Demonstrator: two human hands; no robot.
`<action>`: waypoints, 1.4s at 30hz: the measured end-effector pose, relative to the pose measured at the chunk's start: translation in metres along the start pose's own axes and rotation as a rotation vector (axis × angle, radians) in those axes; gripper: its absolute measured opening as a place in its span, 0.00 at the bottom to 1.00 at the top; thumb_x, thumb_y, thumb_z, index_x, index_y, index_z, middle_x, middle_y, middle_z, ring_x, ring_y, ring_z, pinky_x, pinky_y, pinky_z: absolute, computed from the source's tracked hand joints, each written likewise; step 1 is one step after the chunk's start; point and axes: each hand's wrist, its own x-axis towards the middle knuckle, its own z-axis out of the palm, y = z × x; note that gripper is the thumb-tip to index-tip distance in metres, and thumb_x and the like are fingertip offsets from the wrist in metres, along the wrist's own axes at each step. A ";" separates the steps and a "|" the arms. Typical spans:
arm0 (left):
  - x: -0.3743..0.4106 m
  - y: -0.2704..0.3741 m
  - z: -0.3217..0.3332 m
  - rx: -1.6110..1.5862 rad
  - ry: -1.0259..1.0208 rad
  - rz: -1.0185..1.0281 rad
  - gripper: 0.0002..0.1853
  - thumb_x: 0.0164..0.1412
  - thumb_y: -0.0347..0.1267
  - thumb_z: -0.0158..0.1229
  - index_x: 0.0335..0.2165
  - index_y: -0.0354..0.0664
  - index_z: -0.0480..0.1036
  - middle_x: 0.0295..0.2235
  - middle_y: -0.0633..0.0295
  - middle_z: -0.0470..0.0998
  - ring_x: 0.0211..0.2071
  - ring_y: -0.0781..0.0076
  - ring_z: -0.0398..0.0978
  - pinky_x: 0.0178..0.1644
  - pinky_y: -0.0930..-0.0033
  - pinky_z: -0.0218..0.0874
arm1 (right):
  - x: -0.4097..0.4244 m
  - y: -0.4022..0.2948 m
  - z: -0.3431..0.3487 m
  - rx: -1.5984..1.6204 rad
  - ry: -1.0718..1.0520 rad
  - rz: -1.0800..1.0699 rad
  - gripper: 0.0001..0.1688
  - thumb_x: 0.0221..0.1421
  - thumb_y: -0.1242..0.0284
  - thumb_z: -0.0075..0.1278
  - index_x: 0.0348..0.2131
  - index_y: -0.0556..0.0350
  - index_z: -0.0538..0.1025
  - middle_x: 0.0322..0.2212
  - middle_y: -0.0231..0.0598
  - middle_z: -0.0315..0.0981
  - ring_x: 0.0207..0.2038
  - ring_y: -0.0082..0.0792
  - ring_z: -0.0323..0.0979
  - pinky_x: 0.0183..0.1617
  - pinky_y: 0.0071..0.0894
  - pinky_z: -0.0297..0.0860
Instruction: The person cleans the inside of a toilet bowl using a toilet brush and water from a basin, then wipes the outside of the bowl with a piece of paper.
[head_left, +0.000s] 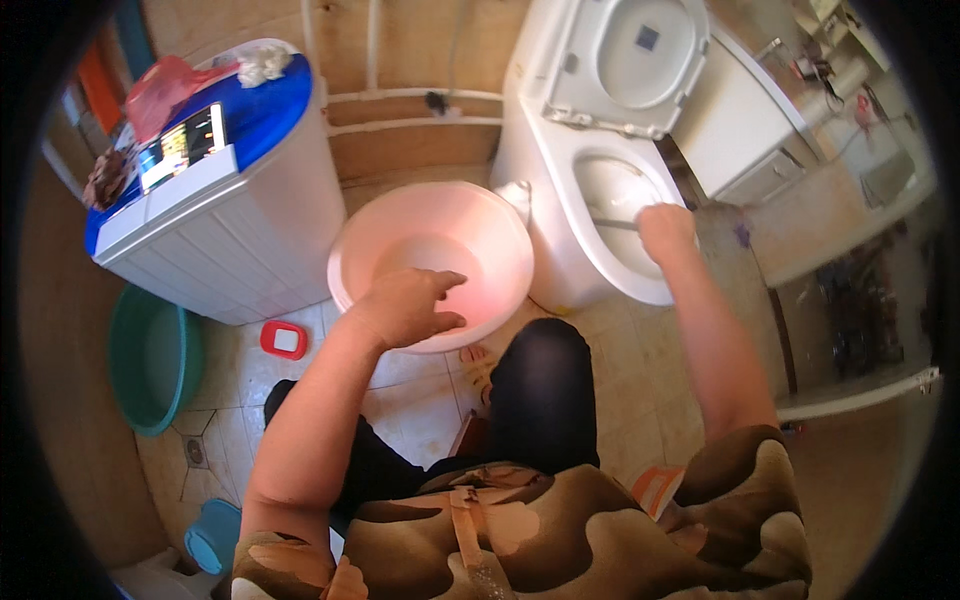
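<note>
My left hand (405, 304) hovers over the near side of a pink plastic basin (356, 247), fingers apart and nothing in them. Whether the basin holds water is hard to tell. My right hand (666, 231) is closed above the right rim of a white toilet bowl (585, 232). From this fist a thin grey rod (616, 223) reaches left across the bowl; its kind is unclear and part of it is hidden in the hand. The toilet's seat and lid (637, 67) are raised.
At left stands a white washing machine (232, 240) with a blue top, bearing a phone (184, 146) and a pink plastic bag (161, 94). A green basin (154, 367), red soap dish (283, 340) and blue container (214, 536) are lower left. A white cabinet (735, 112) stands right.
</note>
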 end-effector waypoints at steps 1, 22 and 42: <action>0.003 0.000 0.003 0.029 -0.004 0.006 0.28 0.51 0.40 0.61 0.51 0.43 0.69 0.43 0.52 0.76 0.45 0.56 0.73 0.50 0.60 0.63 | -0.003 0.014 0.016 0.039 -0.055 0.071 0.09 0.47 0.72 0.49 0.25 0.55 0.80 0.28 0.44 0.78 0.32 0.43 0.77 0.36 0.41 0.72; 0.007 0.013 -0.014 0.005 0.001 0.005 0.28 0.51 0.39 0.61 0.50 0.41 0.70 0.40 0.51 0.78 0.44 0.54 0.74 0.49 0.60 0.64 | -0.071 0.076 0.055 0.585 -0.066 0.364 0.15 0.53 0.67 0.50 0.41 0.42 0.79 0.36 0.42 0.77 0.40 0.48 0.74 0.44 0.46 0.69; -0.015 0.012 -0.022 -0.092 0.040 -0.009 0.27 0.50 0.37 0.63 0.50 0.41 0.71 0.38 0.50 0.78 0.42 0.54 0.74 0.48 0.61 0.64 | -0.062 0.102 0.014 0.331 -0.102 0.291 0.14 0.52 0.62 0.50 0.38 0.40 0.80 0.35 0.40 0.77 0.39 0.45 0.74 0.41 0.44 0.70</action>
